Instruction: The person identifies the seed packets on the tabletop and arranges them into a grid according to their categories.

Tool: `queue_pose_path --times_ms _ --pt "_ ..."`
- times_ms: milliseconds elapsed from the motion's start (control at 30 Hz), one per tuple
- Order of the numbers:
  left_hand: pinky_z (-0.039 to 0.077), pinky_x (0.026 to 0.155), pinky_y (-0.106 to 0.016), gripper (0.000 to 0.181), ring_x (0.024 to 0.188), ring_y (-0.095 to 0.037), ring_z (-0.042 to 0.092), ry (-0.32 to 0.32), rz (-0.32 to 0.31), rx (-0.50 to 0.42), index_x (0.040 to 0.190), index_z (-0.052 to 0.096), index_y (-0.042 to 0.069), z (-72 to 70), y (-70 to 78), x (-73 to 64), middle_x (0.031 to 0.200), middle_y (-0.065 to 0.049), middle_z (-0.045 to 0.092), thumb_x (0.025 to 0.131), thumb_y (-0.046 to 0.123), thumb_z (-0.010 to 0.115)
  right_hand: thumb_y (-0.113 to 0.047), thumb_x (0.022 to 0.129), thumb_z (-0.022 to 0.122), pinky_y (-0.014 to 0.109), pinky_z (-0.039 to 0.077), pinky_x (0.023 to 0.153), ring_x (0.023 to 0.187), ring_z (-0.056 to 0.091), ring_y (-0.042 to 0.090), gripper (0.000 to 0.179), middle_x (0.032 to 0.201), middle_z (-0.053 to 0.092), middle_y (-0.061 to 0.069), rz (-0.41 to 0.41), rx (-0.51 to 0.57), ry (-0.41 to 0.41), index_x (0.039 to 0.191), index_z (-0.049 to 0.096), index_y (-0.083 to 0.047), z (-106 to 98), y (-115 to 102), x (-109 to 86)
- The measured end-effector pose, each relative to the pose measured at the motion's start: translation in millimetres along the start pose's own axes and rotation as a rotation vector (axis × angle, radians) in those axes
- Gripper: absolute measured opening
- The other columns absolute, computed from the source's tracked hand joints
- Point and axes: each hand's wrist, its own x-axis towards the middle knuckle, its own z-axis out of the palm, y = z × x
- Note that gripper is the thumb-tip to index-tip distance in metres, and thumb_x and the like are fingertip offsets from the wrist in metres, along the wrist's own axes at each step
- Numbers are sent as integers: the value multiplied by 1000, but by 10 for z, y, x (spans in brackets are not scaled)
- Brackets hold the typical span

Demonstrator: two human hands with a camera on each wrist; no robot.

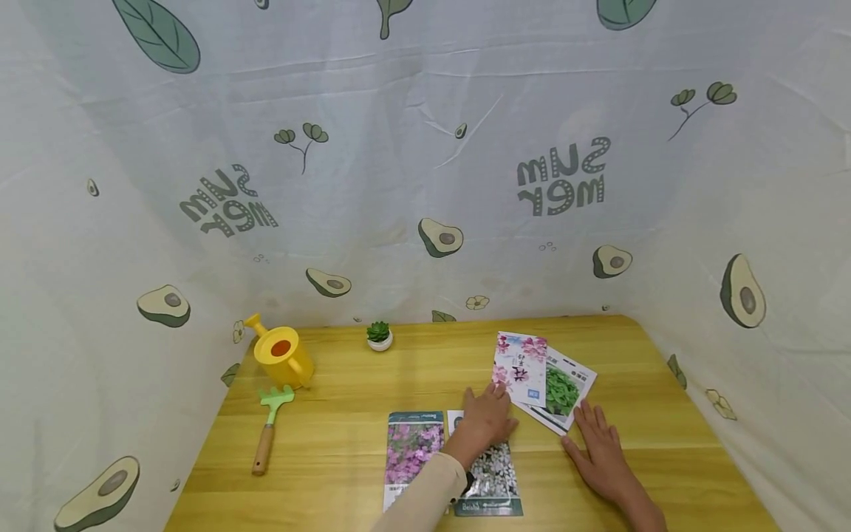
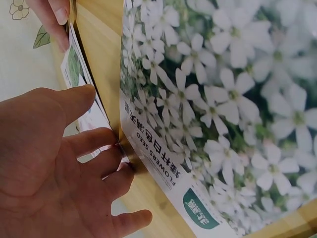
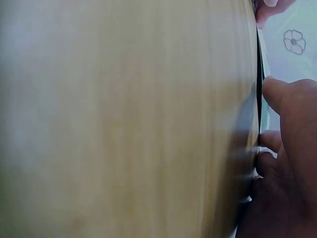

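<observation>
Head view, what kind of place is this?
Probably a staged tabletop set for gardening work: a wooden table walled in by an avocado-print cloth, holding seed packets, a yellow watering can and a small rake.

A pink-flowered seed packet [image 1: 521, 367] lies flat on the wooden table, overlapping a green-leaf packet [image 1: 562, 391] just to its right. Both sit tilted, near the table's far right side.

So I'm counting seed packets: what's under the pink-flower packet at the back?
Under the pink-flower packet lies a green-leaf packet, its left part covered. Whether anything else hides beneath cannot be seen.
</observation>
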Motion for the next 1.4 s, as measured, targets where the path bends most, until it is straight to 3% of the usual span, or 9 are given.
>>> queue_pose_path --times_ms 267,500,733,1133,1400 --pt "37 127 -48 61 159 -5 34 3 -20 -10 163 49 26 -25 -70 -25 172 14 38 110 57 53 -26 110 61 86 7 117 154 9 68 71 165 21 46 49 -11 -54 154 35 23 -82 -99 41" --pt "37 127 -51 63 159 -8 35 10 -32 -32 162 50 24 1 -132 -30 172 11 39 109 57 55 -26 110 60 85 3 119 156 7 66 71 166 21 45 30 -5 -38 155 34 23 -54 -85 21" --pt "38 127 -52 63 159 -10 37 27 -29 -34 162 51 23 14 -199 -66 172 9 41 109 57 56 -27 111 59 82 -3 121 163 -4 53 70 171 16 38 -14 -3 18 155 34 21 8 -4 -24" --pt "35 128 -55 64 161 -14 34 7 -43 -51 164 47 20 21 -319 -114 174 5 38 110 54 54 -25 110 62 87 7 117 155 7 67 71 165 21 46 38 -14 -40 154 34 23 -76 -72 17" --pt "38 126 -57 62 159 -15 38 17 -56 -73 161 52 17 -7 -436 -167 171 3 43 109 51 59 -25 110 62 84 1 120 159 2 62 72 167 19 44 8 -23 -29 155 34 22 -28 -7 15"
